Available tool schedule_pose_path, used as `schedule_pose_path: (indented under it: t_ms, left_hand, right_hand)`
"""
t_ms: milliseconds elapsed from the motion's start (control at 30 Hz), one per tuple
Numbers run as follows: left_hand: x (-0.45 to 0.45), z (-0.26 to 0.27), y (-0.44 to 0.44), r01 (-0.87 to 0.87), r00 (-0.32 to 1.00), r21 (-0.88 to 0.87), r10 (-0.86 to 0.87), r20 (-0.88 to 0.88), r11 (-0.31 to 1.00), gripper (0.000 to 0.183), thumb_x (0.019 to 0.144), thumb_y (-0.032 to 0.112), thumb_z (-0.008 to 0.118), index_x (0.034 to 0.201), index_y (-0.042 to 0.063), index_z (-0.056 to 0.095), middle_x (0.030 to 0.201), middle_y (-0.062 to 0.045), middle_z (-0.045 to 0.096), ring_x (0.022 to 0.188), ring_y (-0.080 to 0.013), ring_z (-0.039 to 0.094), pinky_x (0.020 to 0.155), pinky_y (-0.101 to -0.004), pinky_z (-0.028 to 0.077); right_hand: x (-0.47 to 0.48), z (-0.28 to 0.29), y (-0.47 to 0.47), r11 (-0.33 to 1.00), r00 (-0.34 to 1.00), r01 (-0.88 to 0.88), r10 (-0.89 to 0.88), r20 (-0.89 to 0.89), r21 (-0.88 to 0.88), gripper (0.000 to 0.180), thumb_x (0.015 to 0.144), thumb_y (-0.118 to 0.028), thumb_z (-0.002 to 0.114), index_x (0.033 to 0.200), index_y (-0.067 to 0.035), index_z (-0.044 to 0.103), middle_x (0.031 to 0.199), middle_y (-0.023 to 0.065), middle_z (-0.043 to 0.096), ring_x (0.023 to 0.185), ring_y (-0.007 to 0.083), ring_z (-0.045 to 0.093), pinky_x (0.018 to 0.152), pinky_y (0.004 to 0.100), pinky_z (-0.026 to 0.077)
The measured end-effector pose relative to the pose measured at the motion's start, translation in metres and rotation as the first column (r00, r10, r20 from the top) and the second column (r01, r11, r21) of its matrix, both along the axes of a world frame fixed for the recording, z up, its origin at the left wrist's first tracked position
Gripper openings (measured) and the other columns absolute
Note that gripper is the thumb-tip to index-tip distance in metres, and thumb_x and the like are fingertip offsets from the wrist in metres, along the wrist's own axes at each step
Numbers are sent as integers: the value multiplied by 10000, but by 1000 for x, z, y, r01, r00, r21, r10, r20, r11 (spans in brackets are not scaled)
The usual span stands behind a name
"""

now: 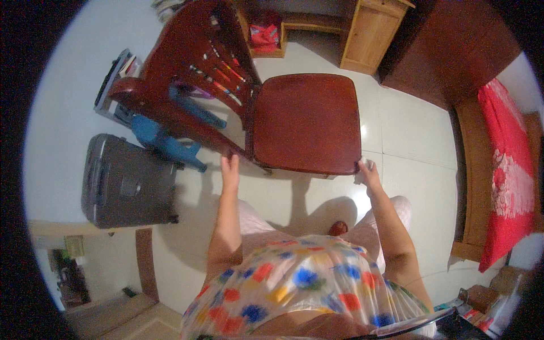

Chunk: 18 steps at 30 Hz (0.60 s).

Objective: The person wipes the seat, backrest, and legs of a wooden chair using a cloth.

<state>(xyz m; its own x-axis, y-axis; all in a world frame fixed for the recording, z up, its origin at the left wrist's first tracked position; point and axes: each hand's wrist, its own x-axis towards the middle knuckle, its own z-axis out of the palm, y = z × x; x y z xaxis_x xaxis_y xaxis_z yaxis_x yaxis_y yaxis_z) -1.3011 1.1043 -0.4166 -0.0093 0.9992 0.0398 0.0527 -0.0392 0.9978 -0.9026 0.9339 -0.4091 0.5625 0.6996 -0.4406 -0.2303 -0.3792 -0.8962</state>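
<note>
A dark red-brown wooden chair stands before me, with its smooth seat [306,123] level and its slatted back [199,76] to the left. My left hand [230,174] is at the near side post of the back, low down by the seat. Two of its fingers show against the post; the others are hidden. At the seat's near right corner is my right hand [369,173], closed on a crumpled white cloth or tissue [360,177]. The cloth touches the seat's edge there.
A blue plastic stool [165,142] stands behind the chair back, beside a dark grey suitcase [127,182]. Wooden cabinet [374,34] at the far side; a wooden bed frame [478,178] with red bedding [505,170] at right. Pale tiles [416,127] cover the floor.
</note>
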Motion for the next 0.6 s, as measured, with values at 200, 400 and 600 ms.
schedule_pose_path:
  t_ms: [200,400,600]
  left_hand:
    - [-3,-27,2,11,1000,-258,-13,-6,966,507,911,341,437,1306,49,310,1308,-101,371,1208,-218,330,1008,-333,240]
    - [9,21,-16,-19,989,-115,2,-146,993,390,907,248,457,1220,24,396,1211,-110,458,1123,-213,409,965,-321,295]
    - [20,39,-16,-9,995,-87,17,97,996,397,901,228,478,1218,5,392,1157,-106,486,1054,-194,451,939,-311,326]
  right_hand:
    - [4,-22,14,984,976,-64,96,-197,164,370,846,-240,564,1136,-64,413,894,90,567,712,194,575,528,326,480]
    - [1,4,12,982,982,20,16,-190,187,278,847,-206,561,1067,-58,477,851,60,578,704,183,573,510,311,459]
    - [29,38,3,978,991,-47,71,-111,205,268,846,-190,560,1041,-23,484,871,69,580,744,170,569,595,325,483]
